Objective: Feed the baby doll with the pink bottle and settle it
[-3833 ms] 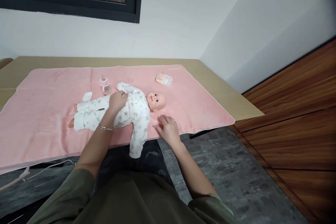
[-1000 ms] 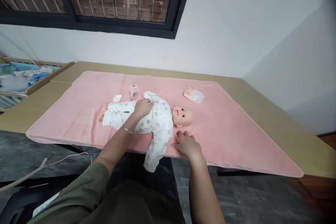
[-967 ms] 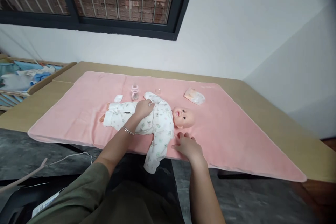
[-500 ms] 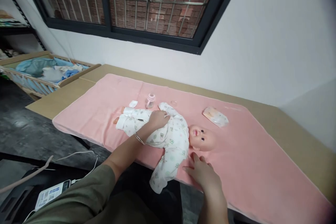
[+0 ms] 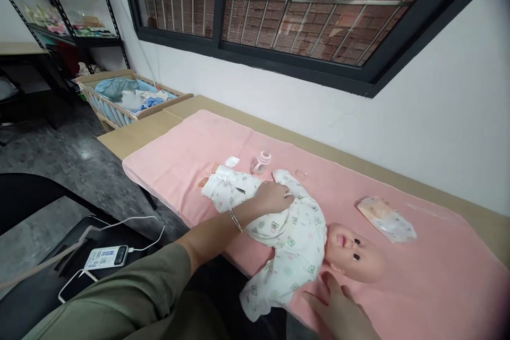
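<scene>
A baby doll lies on its back across a pink sheet [image 5: 191, 143], its head [image 5: 353, 255] to the right and its bare feet to the left. It wears a white printed outfit [image 5: 298, 239], one sleeve hanging past the near edge. Over the doll's middle, my left hand [image 5: 274, 196] has its fingers curled closed; a bit of white shows at the fingertips, and I cannot tell whether it is the outfit or a separate piece. Beside the doll's head and shoulder, my right hand [image 5: 338, 308] rests low with its fingers spread, holding nothing.
Behind the doll stand a pink-topped baby bottle [image 5: 261, 162] and a small white packet [image 5: 231, 161]. A clear-wrapped pack [image 5: 386, 219] lies beyond the head. A cot [image 5: 131, 98] adjoins the table's left end. A cabled power bank [image 5: 107, 257] rests on the black chair at lower left.
The view has turned left and closer, so the table and doll appear farther right. My left hand stays closed over the doll's middle; my right hand stays spread beside its head.
</scene>
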### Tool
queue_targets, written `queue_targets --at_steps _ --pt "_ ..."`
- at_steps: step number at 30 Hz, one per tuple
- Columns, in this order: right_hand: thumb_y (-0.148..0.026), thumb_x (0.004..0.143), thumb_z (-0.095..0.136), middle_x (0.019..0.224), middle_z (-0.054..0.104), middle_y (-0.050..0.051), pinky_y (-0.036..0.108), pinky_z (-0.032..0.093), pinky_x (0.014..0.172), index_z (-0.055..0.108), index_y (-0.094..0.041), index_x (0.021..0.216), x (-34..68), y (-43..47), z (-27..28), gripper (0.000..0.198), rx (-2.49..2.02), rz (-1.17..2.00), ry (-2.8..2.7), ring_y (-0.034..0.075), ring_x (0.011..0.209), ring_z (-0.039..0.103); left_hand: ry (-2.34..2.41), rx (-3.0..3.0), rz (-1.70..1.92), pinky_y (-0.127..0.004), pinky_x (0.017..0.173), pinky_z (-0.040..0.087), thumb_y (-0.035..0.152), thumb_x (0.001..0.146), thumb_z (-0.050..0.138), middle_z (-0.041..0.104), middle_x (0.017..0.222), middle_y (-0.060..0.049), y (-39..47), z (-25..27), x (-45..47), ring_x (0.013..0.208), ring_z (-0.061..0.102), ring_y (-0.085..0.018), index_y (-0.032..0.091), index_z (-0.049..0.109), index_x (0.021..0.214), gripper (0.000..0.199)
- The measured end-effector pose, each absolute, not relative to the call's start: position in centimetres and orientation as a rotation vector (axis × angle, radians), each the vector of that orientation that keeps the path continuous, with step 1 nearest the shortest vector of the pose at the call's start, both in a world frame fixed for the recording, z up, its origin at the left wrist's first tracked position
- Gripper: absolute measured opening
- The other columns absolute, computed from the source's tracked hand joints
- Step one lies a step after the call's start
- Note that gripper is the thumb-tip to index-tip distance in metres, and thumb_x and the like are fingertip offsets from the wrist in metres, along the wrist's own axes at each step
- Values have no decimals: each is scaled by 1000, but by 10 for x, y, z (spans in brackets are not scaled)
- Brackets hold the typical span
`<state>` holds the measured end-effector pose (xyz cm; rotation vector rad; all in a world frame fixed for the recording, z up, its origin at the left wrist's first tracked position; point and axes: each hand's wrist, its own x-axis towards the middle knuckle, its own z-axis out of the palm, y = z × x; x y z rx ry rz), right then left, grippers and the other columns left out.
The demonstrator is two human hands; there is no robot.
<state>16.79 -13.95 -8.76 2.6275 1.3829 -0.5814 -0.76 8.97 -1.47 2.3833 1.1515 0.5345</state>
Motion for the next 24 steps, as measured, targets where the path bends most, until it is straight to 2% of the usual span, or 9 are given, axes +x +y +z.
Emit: queue_targets --at_steps 8,12,15,18,24 --pt "-66 82 36 146 48 17 50 42 112 32 -23 151 182 -137 -98 81 2533 -704 1393 38 130 54 1143 2398 538 -37 88 52 41 95 47 77 100 -10 92 -20 -5 97 71 -26 20 70 91 32" --pt "-66 84 31 151 41 20 51 40 113 28 -20 153 179 -135 -95 83 2499 -705 1372 39 132 52 1138 2404 543 -38 89 52 41 95 46 77 97 -10 92 -21 -5 98 71 -27 20 70 88 33" --pt "-64 84 28 154 38 20 51 35 117 25 -17 154 176 -137 -95 84 2500 -656 1381 40 138 46 1124 2413 543 -38 89 52 42 96 45 77 96 -10 92 -20 -6 97 72 -27 20 69 85 35" --pt "-63 83 30 150 44 20 51 35 118 30 -17 150 179 -140 -105 81 2531 -612 1451 38 144 41 1113 2421 535 -38 88 52 43 96 44 77 97 -10 92 -20 -6 97 72 -27 20 68 84 35" --pt "-61 83 35 145 51 20 52 38 116 37 -19 147 183 -142 -113 76 2576 -569 1479 36 141 45 1113 2430 524 -38 87 53 43 95 45 77 97 -11 92 -20 -6 97 72 -27 20 69 86 35"
